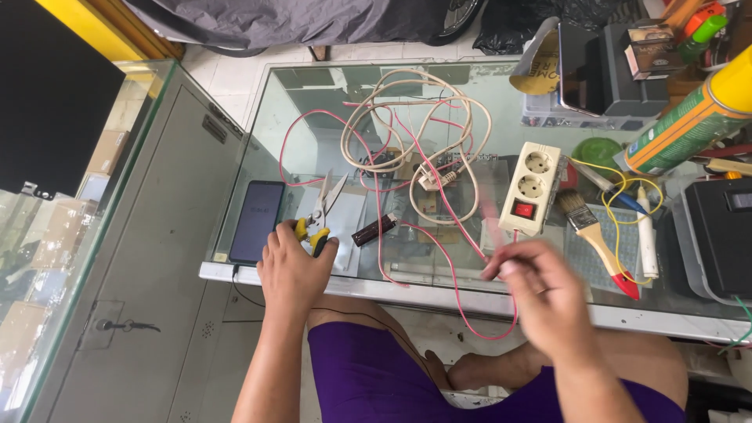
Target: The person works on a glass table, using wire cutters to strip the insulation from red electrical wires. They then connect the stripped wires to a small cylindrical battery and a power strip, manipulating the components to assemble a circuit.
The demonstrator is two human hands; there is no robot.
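Note:
My left hand (291, 269) grips the yellow handles of a pair of snips (322, 210), whose metal blades point away from me over the glass counter (235, 270). My right hand (540, 286) is blurred and pinches a thin red wire (439, 188) near the counter's front edge. That red wire loops across the glass and tangles with a coiled cream cable (415, 117). A white double socket block (531, 186) with a red switch lies just beyond my right hand.
A dark phone (256, 220) lies left of the snips. A small dark cylinder (374, 230) rests mid-counter. A paintbrush (597, 239), white pen (645, 231) and yellow wire lie at right, near a spray can (693, 117) and black boxes. A grey cabinet (149, 235) stands left.

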